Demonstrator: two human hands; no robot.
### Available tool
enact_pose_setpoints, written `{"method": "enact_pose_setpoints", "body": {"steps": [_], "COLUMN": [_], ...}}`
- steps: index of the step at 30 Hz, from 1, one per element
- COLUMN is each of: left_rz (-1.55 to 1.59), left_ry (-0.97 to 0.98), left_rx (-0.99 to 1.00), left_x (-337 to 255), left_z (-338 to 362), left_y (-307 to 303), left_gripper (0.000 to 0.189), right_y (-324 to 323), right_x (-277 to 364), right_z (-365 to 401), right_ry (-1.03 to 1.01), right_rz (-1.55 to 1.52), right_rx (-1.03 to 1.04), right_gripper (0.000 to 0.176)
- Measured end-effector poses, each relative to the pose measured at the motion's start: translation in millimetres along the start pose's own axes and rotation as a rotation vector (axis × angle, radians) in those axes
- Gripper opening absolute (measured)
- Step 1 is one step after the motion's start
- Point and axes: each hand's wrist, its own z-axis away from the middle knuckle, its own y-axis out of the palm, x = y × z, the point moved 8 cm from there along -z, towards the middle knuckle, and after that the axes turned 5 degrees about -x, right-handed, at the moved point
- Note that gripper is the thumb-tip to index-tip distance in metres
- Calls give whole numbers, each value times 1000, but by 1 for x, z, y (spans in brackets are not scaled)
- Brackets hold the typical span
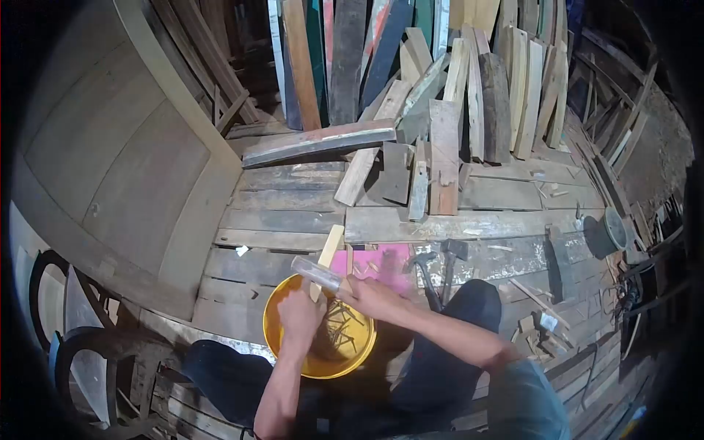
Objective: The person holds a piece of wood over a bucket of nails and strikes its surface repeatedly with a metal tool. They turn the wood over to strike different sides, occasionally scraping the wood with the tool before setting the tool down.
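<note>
My left hand (298, 317) is closed around the lower part of a pale wooden stick (331, 246), which slants up and away over the rim of a yellow bucket (358, 364). In my right hand (364, 295) is a broad, flat-bladed knife (314, 273), its blade pointing left and crossing the stick just above my left fingers. The knife's handle is hidden in my grip. Thin dark slivers (339, 330) lie in the bucket, which stands between my legs.
Beyond the bucket, a pink sheet (392, 261) bears wood chips. A hammer (425, 273) and a hatchet (451, 257) lie by my right knee. Planks (444, 158) lean at the back, a large wooden panel (132, 139) stands left, and offcuts (539, 337) lie right.
</note>
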Motion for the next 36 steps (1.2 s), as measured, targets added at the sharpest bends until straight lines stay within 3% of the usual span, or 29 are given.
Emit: {"method": "enact_pose_setpoints", "body": {"steps": [4,6,10,12,18,22,25,28,31,34,36], "left_rz": [-23,-38,3,48,-14,-7,28,-40,-10,20,17], "left_ry": [-11,-11,-29,-62,-22,-21,-39,-17,-5,-28,-50], "left_rx": [43,44,35,23,45,26,37,32,46,45,41], "left_x": [1,0,4,3,-4,-3,-4,-11,-4,-1,0], "left_z": [-4,-4,-2,0,-5,-7,-2,-5,-3,-9,-3], "left_y": [5,1,3,3,-7,-3,-6,-8,-4,-3,-2], "left_gripper": [37,36,32,29,30,28,26,25,27,27,28], "right_y": [-28,-27,0,-5,-33,-4,-24,-42,-15,1,-20], "right_x": [-48,-54,-19,-27,-76,-24,-52,-78,-54,-19,-47], "right_z": [-60,-64,-12,-25,-64,-3,-38,-72,-42,-4,-42], "right_ry": [234,229,-14,22,172,-103,86,257,171,-203,37], "right_rz": [39,29,143,186,-2,103,42,79,36,261,170], "right_rx": [-52,-91,-71,3,-187,-144,-12,-169,3,-193,-125], "right_gripper": [49,48,45,44,45,35,37,36,39,37,38]}}
